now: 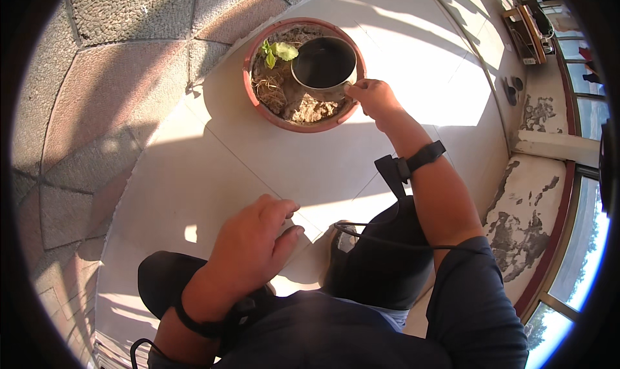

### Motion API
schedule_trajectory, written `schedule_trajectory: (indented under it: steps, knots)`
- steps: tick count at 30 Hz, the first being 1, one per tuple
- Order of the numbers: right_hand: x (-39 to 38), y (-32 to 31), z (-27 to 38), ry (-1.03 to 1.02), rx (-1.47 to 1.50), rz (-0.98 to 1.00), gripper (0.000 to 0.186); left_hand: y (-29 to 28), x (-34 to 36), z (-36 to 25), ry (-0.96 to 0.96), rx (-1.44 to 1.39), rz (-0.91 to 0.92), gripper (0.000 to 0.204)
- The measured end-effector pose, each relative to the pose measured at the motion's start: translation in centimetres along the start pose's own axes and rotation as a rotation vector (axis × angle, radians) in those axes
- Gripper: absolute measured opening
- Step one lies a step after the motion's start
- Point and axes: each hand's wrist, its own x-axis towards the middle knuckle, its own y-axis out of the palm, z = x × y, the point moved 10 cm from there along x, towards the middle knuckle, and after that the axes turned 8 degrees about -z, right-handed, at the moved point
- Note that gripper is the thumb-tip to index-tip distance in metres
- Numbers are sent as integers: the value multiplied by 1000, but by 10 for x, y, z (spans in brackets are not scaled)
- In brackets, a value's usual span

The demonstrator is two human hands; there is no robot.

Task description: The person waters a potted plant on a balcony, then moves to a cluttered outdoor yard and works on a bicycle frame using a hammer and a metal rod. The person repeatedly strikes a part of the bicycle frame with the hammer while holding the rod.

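A round terracotta-coloured flowerpot (305, 129) stands on the pale tiled floor ahead of me. Inside it are dry, crumbly soil (312, 109) and a small green plant (280, 51) at the left. A round bowl (324, 62) with a dark inside and a pale rim rests over the right part of the soil. At its lower right edge, my right hand (373, 99) pinches the rim between thumb and fingers. My left hand (258, 236) hangs above my left knee, fingers loosely bent, thumb apart, holding nothing.
Rough stone paving (110, 98) borders the tiles on the left. Along the right runs a wall with peeling paint (526, 214) below windows. A wooden crate-like object (524, 33) and dark shoes (511, 90) lie at the far right. A black cable (413, 245) crosses my right leg.
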Motion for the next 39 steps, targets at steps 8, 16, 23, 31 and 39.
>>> schedule_trajectory:
  steps: [8, 16, 23, 31, 39]
  knots:
    - [-4, 4, 14, -26, -86, -2, 28, -7, -3, 2, 25, 6, -35, 31]
    - [0, 9, 22, -65, -131, -31, 28, -16, -4, -1, 53, -36, -101, 29]
    - [-1, 4, 23, -71, -146, -48, 29, -19, -6, 1, 71, -41, -110, 28]
    - [-2, -3, 23, -47, -122, -31, 30, -23, -5, 0, 69, -42, -110, 29]
    - [2, -5, 20, -51, -79, -30, 30, -23, -4, 3, 65, -50, -110, 29]
